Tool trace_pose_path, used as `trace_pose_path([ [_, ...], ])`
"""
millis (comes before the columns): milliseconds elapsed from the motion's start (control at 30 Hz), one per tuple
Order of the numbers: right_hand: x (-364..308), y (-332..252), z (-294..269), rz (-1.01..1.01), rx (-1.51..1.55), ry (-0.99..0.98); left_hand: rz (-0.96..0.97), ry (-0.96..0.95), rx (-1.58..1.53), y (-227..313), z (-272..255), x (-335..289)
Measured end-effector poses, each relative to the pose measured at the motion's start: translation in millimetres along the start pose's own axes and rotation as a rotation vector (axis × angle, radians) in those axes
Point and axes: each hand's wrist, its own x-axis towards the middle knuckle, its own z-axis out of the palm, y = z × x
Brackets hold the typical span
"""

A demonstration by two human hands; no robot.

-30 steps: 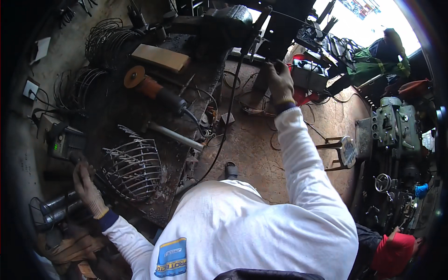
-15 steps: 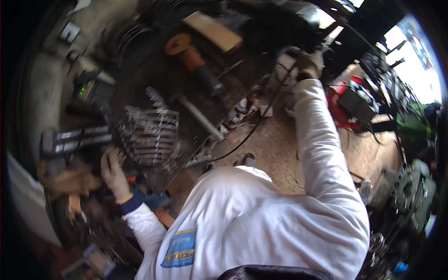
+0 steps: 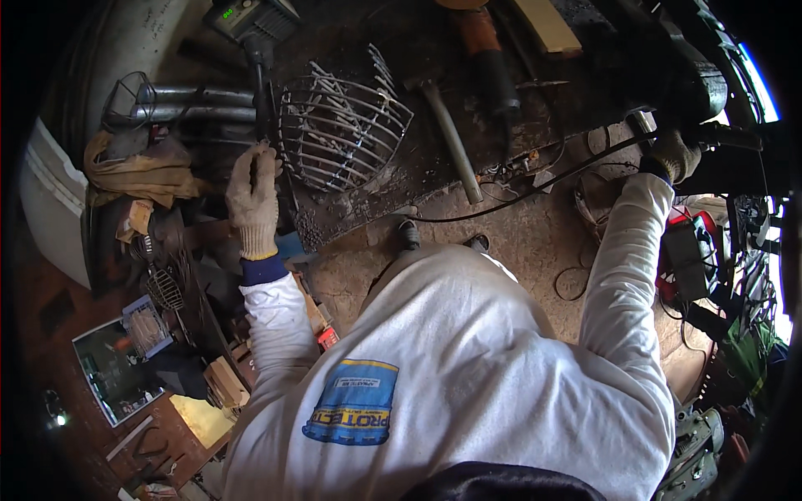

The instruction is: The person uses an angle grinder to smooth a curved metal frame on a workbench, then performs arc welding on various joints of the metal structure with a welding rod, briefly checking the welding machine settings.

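we see the right hand (image 3: 675, 156) now at the cable (image 3: 603, 154) beside the bench (image 3: 368, 209), its hold we cannot tell, the left hand (image 3: 254, 200), fingers apart, shifted beside the basket (image 3: 344, 129), within reach.

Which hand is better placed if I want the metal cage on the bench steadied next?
Likely the left hand: it is just beside the metal cage, near its left edge. The right hand is well across to the right, at the black cable.

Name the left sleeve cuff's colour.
Dark blue: the sleeve cuff at the left hand, best seen in the head view.
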Motion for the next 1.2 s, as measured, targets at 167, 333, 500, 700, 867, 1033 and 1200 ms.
trace_pose_path([
  [167,-1,-3,10,0.071,-0.023,0.152,-0.017,-0.007,-0.012,-12,-2,-8],
  [333,-4,-36,-8,0.210,-0.038,0.111,-0.015,0.016,0.113,-24,-20,-15],
  [500,16,-47,-32,0.237,0.238,0.089,0.500,0.031,0.538,6,5,4],
  [700,-36,-90,-86,0.114,0.566,-0.091,0.912,-0.092,0.669,48,63,64],
  [867,-60,-50,-146,-0.626,0.301,-0.246,0.857,-0.388,0.862,45,84,103],
  [1033,-104,-28,-205,-0.051,0.983,-0.590,0.854,-0.494,0.823,46,88,120],
  [1200,-149,-33,-240,0.069,0.668,-0.445,0.963,-0.534,0.673,41,56,120],
])
